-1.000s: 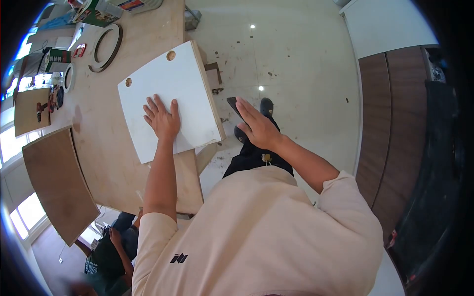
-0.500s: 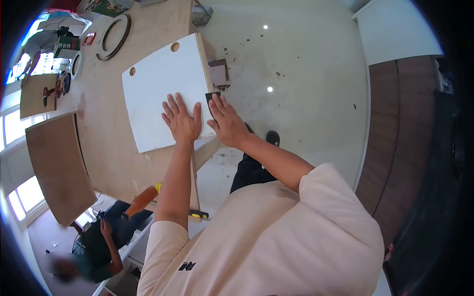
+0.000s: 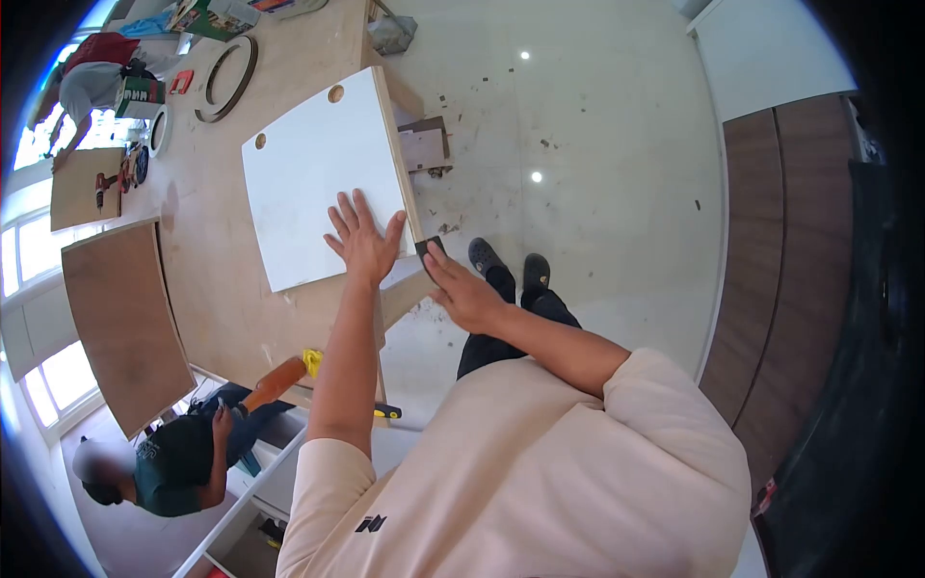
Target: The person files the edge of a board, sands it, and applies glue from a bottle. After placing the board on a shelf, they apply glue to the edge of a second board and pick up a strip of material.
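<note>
A white panel (image 3: 318,183) with two round holes near its far end lies on the wooden workbench (image 3: 202,212). My left hand (image 3: 366,249) rests flat on its near part, fingers spread, with nothing held. At the panel's near right corner, my right hand (image 3: 472,297) presses a dark sanding block (image 3: 430,249) against the bare side edge (image 3: 397,154). Part of the block is hidden beneath my fingers.
A brown board (image 3: 125,323) stands at the bench's left. An orange bottle (image 3: 275,385) and a yellow-black tool handle (image 3: 387,411) are close to my left forearm. Edging rolls (image 3: 246,82) and a drill (image 3: 104,183) lie farther off. Two other people (image 3: 178,462) are on the left.
My right hand has slid the sanding block along the panel's side edge toward me. My left hand stays flat on the panel. My view has shifted slightly.
</note>
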### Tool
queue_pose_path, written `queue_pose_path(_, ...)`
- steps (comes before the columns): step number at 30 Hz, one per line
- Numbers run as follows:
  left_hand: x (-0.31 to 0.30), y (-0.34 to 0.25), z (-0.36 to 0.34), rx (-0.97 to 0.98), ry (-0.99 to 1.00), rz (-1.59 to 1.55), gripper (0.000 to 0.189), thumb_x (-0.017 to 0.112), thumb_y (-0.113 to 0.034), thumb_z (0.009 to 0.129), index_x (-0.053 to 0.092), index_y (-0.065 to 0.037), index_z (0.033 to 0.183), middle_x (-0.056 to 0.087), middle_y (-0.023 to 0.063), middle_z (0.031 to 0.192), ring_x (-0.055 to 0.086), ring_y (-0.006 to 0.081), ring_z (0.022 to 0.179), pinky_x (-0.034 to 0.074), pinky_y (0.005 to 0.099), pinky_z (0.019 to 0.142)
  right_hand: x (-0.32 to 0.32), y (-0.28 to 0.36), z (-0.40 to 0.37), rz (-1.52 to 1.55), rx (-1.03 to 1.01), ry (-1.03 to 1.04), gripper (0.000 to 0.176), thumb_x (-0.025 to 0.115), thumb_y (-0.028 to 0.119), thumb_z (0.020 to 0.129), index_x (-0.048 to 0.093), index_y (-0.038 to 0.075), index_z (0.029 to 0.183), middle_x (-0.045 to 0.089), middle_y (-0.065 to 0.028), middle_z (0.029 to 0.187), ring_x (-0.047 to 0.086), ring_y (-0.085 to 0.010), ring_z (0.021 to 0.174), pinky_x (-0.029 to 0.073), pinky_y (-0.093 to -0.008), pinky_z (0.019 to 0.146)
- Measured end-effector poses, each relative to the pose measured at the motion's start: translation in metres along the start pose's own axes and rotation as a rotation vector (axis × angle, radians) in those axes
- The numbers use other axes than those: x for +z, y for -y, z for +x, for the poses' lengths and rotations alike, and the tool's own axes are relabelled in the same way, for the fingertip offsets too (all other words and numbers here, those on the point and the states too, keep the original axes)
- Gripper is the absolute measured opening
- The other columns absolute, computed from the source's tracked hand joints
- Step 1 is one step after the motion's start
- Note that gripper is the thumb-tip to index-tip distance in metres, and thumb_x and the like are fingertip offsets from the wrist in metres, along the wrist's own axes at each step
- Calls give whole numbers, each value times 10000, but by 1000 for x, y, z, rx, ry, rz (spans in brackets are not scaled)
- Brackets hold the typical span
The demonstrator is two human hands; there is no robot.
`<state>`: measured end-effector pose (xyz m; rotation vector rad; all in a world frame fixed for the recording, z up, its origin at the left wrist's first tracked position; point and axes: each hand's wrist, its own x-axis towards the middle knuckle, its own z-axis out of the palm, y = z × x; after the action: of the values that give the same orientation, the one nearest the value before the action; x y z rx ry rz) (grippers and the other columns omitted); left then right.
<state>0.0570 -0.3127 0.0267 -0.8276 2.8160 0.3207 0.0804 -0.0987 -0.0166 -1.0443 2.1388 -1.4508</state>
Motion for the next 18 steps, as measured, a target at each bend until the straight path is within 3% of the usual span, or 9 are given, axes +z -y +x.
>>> queue_pose_path(2,-1,2,3,-39,54,-55,1070,529,-756,847,132,-107,1600,32,184,1666,-48,413,1525,6,696,1142,-20,2,-2,107,33,36,599,539,193,1005,304,-41,1504,291,-259,1573,387,-401,1401,362,-464,1128)
queue_pose_path(5,-5,-1,5,-77,142,-82,1161,575,-781,796,76,-113,1604,-18,176,1669,-94,407,1522,-16,702,1134,-34,-10,-4,30,81,-224,614,570,159,987,303,-34,1505,304,-262,1566,445,-423,1350,383,-442,1107)
queue_pose_path(8,-10,3,8,-67,223,-106,1255,642,-776,747,10,-111,1602,-78,182,1664,-153,409,1513,-41,702,1127,-40,-14,3,-3,61,-303,633,592,174,980,304,-22,1509,314,-269,1559,473,-422,1319,390,-435,1097)
queue_pose_path(13,-24,4,9,-27,345,-65,1413,795,-696,656,-86,-103,1589,-170,223,1639,-215,443,1488,-35,723,1111,-25,-3,12,-10,24,-184,682,630,215,961,301,-38,1503,323,-272,1551,488,-431,1292,399,-440,1089)
queue_pose_path(18,-32,9,10,22,409,-123,1381,824,-581,691,-120,-111,1583,-204,238,1627,-247,469,1469,-43,742,1090,-4,0,15,-68,-79,-183,677,632,247,955,331,-48,1485,330,-275,1541,437,-450,1329,385,-473,1106)
